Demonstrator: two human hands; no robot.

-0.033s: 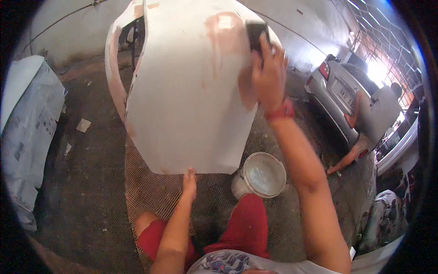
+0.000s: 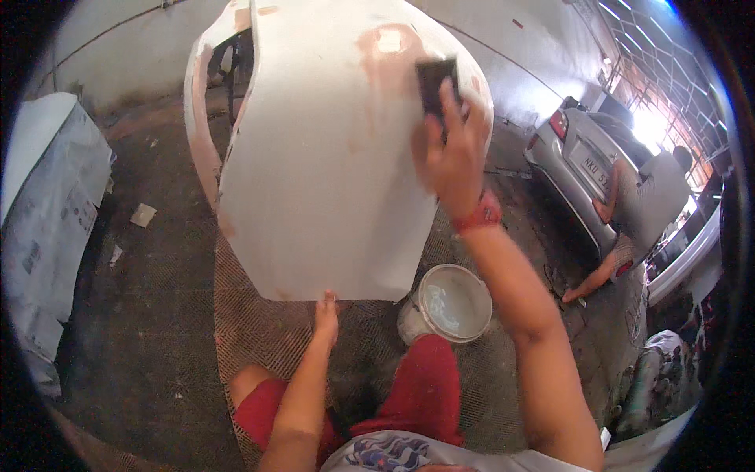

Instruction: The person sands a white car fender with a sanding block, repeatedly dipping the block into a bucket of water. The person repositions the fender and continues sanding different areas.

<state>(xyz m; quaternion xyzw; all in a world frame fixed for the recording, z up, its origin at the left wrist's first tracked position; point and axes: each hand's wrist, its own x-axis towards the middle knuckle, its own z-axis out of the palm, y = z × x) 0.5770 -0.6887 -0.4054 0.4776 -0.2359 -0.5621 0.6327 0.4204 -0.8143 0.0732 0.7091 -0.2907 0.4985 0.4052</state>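
Note:
A light grey car door (image 2: 322,173) with reddish-brown patches stretches out before me, a frame-like opening along its left side. My right hand (image 2: 454,153), with a red band at the wrist, holds a dark rectangular sanding block (image 2: 437,85) against the upper right of the panel. The hand is partly blurred. At the near edge, my left hand (image 2: 326,315) grips the door, thumb side showing at the rim; its other fingers are mostly hidden. A white bucket (image 2: 409,321) with cloudy liquid stands below the door's right corner, beside my knee.
On the left stands a large object under pale sheeting (image 2: 59,212). A silver car (image 2: 574,165) is at the right, with a person in grey (image 2: 661,200) crouching by its rear. Scraps (image 2: 143,215) lie on the dark floor, and a ribbed mat (image 2: 252,330) spreads beneath me.
My right hand and the sanding block have moved slightly nearer to me and a little left over the panel. My left hand stays at the near edge.

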